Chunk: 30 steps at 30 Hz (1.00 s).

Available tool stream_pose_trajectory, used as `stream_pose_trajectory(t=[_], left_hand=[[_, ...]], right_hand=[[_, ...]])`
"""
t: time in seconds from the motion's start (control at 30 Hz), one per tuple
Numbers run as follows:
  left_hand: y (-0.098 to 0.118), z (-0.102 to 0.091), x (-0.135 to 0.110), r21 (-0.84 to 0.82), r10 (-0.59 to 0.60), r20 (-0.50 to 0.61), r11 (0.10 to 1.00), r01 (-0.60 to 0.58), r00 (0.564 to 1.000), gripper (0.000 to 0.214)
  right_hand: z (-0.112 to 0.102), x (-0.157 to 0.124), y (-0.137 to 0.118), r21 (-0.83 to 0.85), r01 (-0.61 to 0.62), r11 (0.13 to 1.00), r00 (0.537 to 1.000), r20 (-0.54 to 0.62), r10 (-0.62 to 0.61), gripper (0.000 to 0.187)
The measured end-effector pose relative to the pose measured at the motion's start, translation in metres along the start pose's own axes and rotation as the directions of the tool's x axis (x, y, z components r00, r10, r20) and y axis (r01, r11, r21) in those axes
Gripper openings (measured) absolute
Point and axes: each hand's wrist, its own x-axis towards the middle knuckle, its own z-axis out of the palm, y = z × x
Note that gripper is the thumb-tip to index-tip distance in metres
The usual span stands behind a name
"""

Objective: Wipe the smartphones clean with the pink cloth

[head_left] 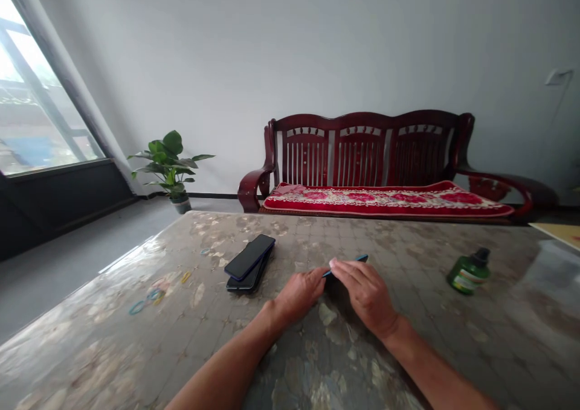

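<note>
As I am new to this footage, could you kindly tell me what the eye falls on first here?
The dark red bench with its flowered cushion stands out against the pale wall beyond the table. At mid-table the left hand and right hand meet on a thin dark slab, with stacked dark phones to their left and a green bottle to the right.

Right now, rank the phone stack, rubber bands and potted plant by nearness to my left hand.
1. Phone stack, just left of the left hand.
2. Rubber bands, farther left on the table.
3. Potted plant, far back left.
</note>
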Motion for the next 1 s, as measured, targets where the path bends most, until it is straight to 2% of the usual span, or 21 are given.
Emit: stream_pose_trajectory(t=[0.13,0.27,0.33,0.43,0.6,0.73,0.87,1.0], left_hand=[[-0.009,-0.001,-0.001,0.021,0.023,-0.008,1.0,-0.023,1.0,0.033],[-0.014,-0.002,0.0,0.015,0.016,-0.004,1.0,-0.016,1.0,0.029],[-0.015,-0.002,0.0,-0.002,0.02,-0.015,1.0,-0.02,1.0,0.029],[-0.015,-0.001,0.0,-0.031,0.016,-0.043,0.999,-0.017,0.999,0.029],[-0.014,-0.002,0.0,-0.07,0.02,-0.068,0.997,-0.025,0.997,0.029],[-0.017,-0.001,0.002,-0.064,0.007,-0.069,0.998,-0.011,0.998,0.03],[-0.02,0.002,0.004,-0.044,0.001,-0.074,0.999,-0.005,0.997,0.031],[-0.02,0.003,0.004,0.003,0.015,-0.073,1.0,-0.015,0.997,0.03]], right_hand=[[-0.004,0.001,0.01,0.004,-0.033,0.999,0.999,0.029,0.033,0.043],[-0.01,-0.005,0.039,-0.038,-0.142,0.989,0.989,-0.035,0.141,0.036],[-0.011,-0.007,0.045,-0.052,-0.174,0.983,0.983,-0.061,0.171,0.036],[-0.007,-0.004,0.035,-0.057,-0.171,0.984,0.984,-0.054,0.168,0.036],[0.001,0.004,0.01,-0.029,-0.072,0.997,0.997,0.021,0.073,0.037],[-0.001,0.002,0.023,-0.048,-0.116,0.992,0.993,0.007,0.117,0.034],[-0.005,-0.004,0.045,-0.076,-0.19,0.979,0.979,-0.095,0.183,0.031],[-0.003,-0.004,0.046,-0.081,-0.204,0.976,0.971,-0.145,0.191,0.032]])
